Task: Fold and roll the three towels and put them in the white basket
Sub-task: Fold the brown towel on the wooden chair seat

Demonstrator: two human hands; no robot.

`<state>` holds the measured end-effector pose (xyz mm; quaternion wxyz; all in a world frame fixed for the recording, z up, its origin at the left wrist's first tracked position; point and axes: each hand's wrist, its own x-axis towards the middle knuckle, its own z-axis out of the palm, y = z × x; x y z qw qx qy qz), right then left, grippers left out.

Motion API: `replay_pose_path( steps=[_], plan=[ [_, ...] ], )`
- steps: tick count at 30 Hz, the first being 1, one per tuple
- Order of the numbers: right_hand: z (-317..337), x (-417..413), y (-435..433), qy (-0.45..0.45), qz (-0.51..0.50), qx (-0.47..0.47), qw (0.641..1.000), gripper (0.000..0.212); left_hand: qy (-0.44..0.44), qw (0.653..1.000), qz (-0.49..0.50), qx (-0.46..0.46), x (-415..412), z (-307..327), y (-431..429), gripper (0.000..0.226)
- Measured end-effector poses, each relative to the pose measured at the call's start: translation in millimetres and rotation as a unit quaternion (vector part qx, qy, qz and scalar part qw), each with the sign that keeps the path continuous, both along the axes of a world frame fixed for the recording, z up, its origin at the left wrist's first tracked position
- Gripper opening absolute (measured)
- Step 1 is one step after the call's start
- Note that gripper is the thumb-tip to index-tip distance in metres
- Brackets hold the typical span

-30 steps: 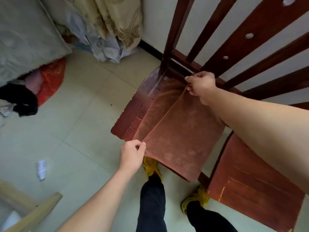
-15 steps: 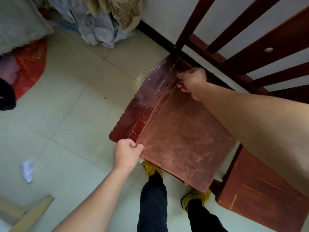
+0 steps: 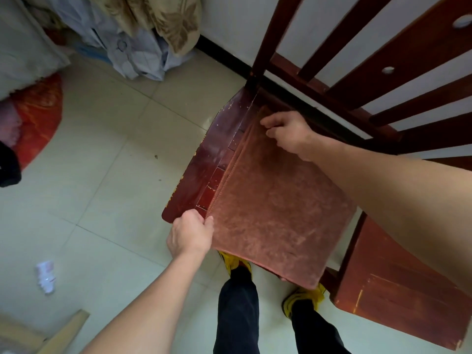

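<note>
A reddish-brown towel [image 3: 275,208] lies folded flat on the seat of a dark red wooden chair [image 3: 204,175], its near edge hanging over the seat's front. My left hand [image 3: 190,235] pinches the towel's near left corner. My right hand [image 3: 288,132] grips the far left corner, close to the chair's back. The two layers' left edges line up along a stitched hem. No white basket and no other towels are in view.
A second red wooden seat [image 3: 398,302] stands at the right. The chair's slatted back [image 3: 383,72] rises beyond the towel. Cloth piles [image 3: 132,34] and a red bag [image 3: 38,116] lie on the tiled floor at left. A crumpled paper [image 3: 46,275] lies nearby. My feet [image 3: 237,259] stand below the seat.
Both hands have carried the towel's upper layer leftward and lowered it flat onto the lower layer, so the edges now meet. The camera has tilted slightly.
</note>
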<state>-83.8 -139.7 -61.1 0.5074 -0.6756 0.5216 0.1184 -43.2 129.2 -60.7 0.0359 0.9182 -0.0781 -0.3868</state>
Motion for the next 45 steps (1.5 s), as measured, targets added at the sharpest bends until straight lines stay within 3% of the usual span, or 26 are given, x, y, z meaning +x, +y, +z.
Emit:
replay_pose_path(
  steps=[2,3,5,11,15,20,22,26,30,33,36,39,41,43,45],
  plan=[
    [0.5,-4.2,0.5,-0.019,-0.038,0.011,0.999,0.032,-0.009,1.000,-0.008,0.009,4.6,-0.5,-2.6,0.021],
    [2.6,-8.6,-0.7,-0.029,-0.073,-0.011,0.997,0.029,-0.021,1.000,-0.022,0.006,4.7,1.4,-3.9,0.012],
    [7.5,-29.3,-2.2,-0.022,-0.132,-0.081,0.988,0.022,-0.044,0.997,-0.065,-0.005,-0.4,8.0,-6.9,0.018],
    [29.9,-162.9,21.3,0.123,-0.229,-0.163,0.952,0.022,0.019,0.980,-0.178,-0.083,-40.3,32.5,-51.0,0.010],
    [15.5,-240.4,24.6,0.195,-0.321,-0.077,0.924,0.027,0.095,0.954,-0.269,-0.089,-85.0,33.8,-76.4,0.010],
    [-6.3,-255.1,-2.0,0.075,-0.412,0.048,0.907,0.043,0.139,0.932,-0.330,-0.058,-143.6,13.9,-73.9,0.011],
    [-8.5,-240.0,-15.2,0.034,-0.395,0.058,0.916,0.055,0.121,0.932,-0.337,-0.059,-155.7,5.8,-69.0,0.011],
    [-18.0,-229.1,-43.8,0.032,-0.299,-0.023,0.953,0.070,0.052,0.926,-0.365,-0.077,-172.5,-7.0,-60.4,0.015],
    [-10.9,-231.0,-59.4,0.047,-0.207,0.026,0.977,0.059,0.030,0.933,-0.343,-0.101,-176.9,-8.5,-54.4,0.020],
    [-3.6,-243.9,-56.8,0.074,-0.141,-0.020,0.987,0.028,-0.005,0.971,-0.214,-0.102,-191.8,0.4,-45.9,0.020],
    [6.7,-258.3,-56.9,0.026,-0.139,-0.087,0.986,0.018,0.047,0.995,0.066,-0.049,-218.0,5.6,-28.7,0.032],
    [15.4,-266.9,-53.7,-0.044,-0.157,-0.098,0.982,0.031,0.187,0.944,0.272,-0.023,-253.6,1.8,-7.0,0.038],
    [17.3,-271.7,-51.5,-0.073,-0.154,-0.065,0.983,0.035,0.261,0.889,0.369,-0.067,-274.0,-4.0,-1.4,0.051],
    [18.3,-276.8,-52.2,-0.102,-0.164,-0.011,0.981,0.035,0.281,0.837,0.450,-0.131,-286.1,-13.2,-1.8,0.071],
    [19.7,-280.8,-56.2,-0.101,-0.175,0.007,0.979,0.031,0.271,0.802,0.507,-0.164,-289.8,-20.2,-5.2,0.062]
  ],
)
